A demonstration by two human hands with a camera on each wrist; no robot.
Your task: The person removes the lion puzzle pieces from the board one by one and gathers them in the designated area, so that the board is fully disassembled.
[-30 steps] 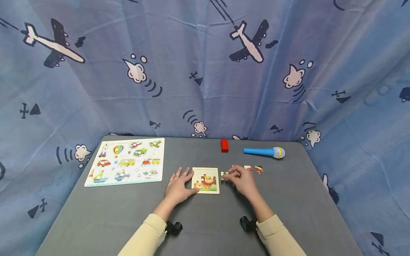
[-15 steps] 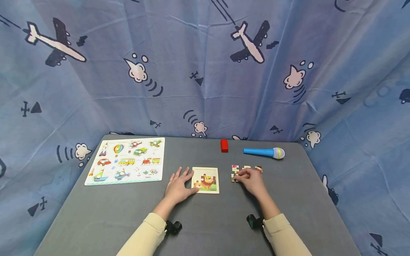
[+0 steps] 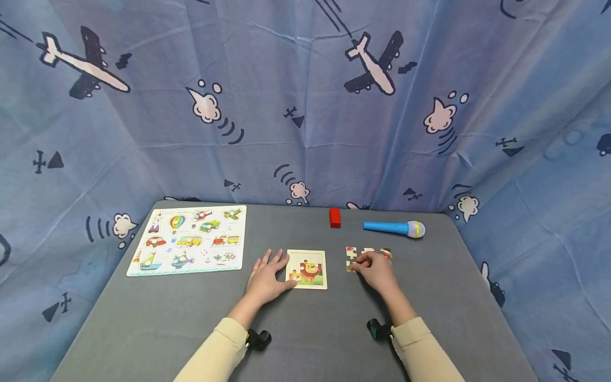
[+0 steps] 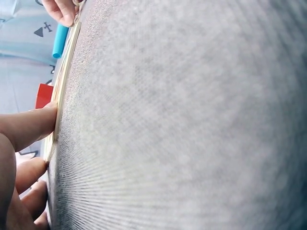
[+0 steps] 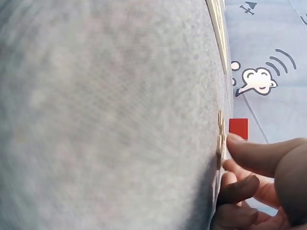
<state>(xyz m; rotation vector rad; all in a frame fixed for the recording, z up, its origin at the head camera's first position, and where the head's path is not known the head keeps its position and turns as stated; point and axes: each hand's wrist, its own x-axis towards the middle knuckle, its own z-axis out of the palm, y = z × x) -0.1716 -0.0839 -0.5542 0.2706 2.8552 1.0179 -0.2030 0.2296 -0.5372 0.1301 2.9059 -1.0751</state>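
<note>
In the head view my left hand (image 3: 266, 281) lies with straight, spread fingers at the left edge of a small framed jigsaw puzzle (image 3: 291, 256), thumb on its lower left corner. A lion picture fills part of that frame. My right hand (image 3: 379, 271) has its fingers bent over a row of loose puzzle pieces right of the frame. Its thumb and fingertips pinch a small puzzle piece (image 3: 349, 266), partly covered by them. Another puzzle piece (image 3: 351, 251) lies just behind it. In the right wrist view the thumb (image 5: 240, 146) touches the thin wooden pieces (image 5: 220, 143).
A white board with vehicle pictures (image 3: 164, 239) lies at the left of the grey table (image 3: 305, 339). Toward the back are a red block (image 3: 334, 217) and a blue toy microphone (image 3: 391, 227). A blue curtain (image 3: 258, 132) hangs behind the table.
My right hand has moved right, away from the frame, and the puzzle piece at its fingertips went with it, joining the other pieces. The left hand has stayed put.
</note>
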